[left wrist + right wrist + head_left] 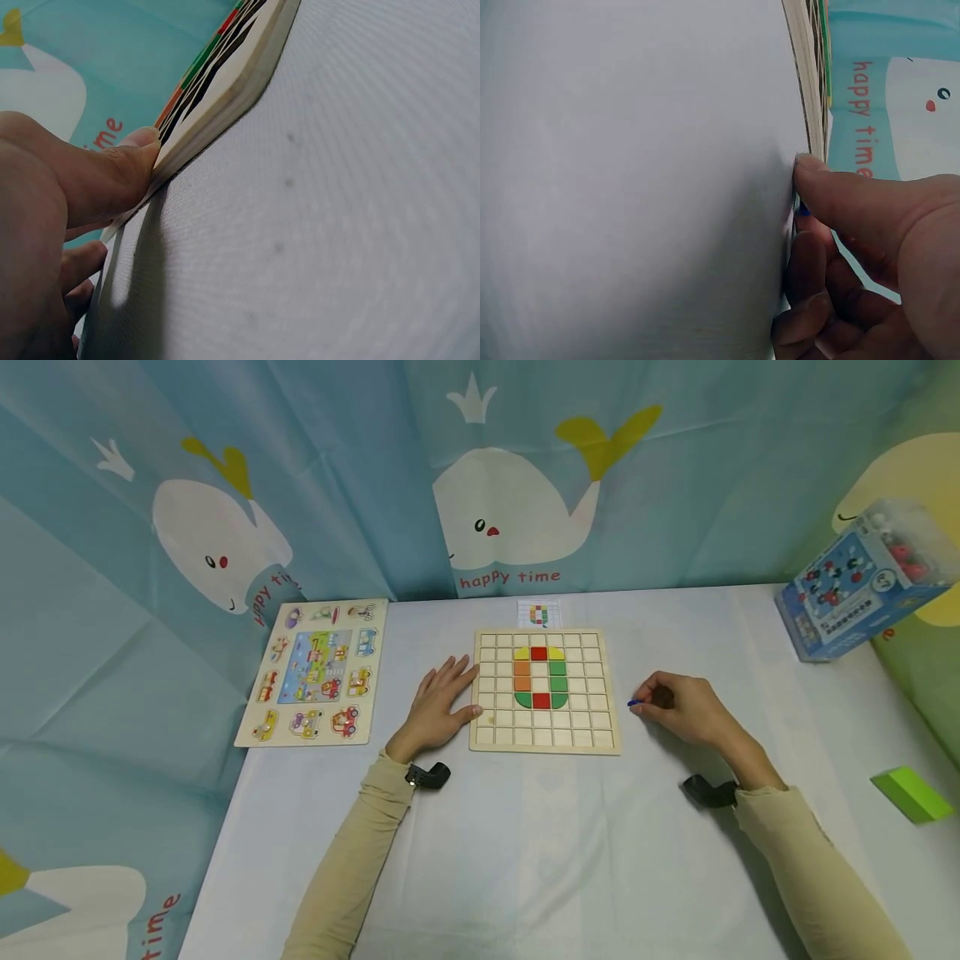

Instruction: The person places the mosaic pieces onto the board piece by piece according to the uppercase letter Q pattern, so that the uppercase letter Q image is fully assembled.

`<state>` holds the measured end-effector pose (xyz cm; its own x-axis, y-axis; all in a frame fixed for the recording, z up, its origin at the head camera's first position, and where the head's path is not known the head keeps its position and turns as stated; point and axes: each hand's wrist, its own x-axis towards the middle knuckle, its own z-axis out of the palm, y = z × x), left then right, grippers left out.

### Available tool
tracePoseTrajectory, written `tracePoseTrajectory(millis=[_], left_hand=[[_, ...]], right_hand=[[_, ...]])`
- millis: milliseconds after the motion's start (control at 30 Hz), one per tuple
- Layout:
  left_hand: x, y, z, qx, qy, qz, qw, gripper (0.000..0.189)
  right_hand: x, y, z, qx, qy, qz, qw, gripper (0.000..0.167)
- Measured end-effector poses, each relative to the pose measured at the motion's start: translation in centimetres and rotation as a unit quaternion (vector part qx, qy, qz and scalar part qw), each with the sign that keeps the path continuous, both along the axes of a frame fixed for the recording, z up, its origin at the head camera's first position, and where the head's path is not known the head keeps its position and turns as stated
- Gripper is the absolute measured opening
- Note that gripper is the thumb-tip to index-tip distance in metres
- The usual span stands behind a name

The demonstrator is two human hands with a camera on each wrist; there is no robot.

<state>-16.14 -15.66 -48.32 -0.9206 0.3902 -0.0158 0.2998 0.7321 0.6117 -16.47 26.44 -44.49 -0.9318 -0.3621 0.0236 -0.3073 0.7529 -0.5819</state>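
A wooden grid board (510,739) lies on the table, with red, yellow, orange and green pieces set in a ring in its squares. My left hand (438,703) rests at the board's left edge, fingers spread; its thumb touches the rim in the left wrist view. To the right of the board, my right hand (686,703) pinches a small blue piece (634,702) between thumb and fingers, low over the table. Most of that piece is hidden by the thumb in the right wrist view. Behind the board lies a small pattern card (538,613) showing a similar coloured ring.
A wooden vehicle puzzle board (311,672) lies at the left. On the right stands a blue box (847,581) with a clear top, and nearer the right edge is a green block (911,795). A whale-print curtain (360,468) hangs behind the table.
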Motion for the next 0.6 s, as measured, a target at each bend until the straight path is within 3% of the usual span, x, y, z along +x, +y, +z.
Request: tracePoseTrajectory(millis=[600], left_hand=[[0.03,-0.05,-0.04,-0.003,-0.001,-0.001,1.0000,0.074]], right_hand=[[0.48,-0.29,0.07,-0.003,0.009,0.012,0.9999,0.013]])
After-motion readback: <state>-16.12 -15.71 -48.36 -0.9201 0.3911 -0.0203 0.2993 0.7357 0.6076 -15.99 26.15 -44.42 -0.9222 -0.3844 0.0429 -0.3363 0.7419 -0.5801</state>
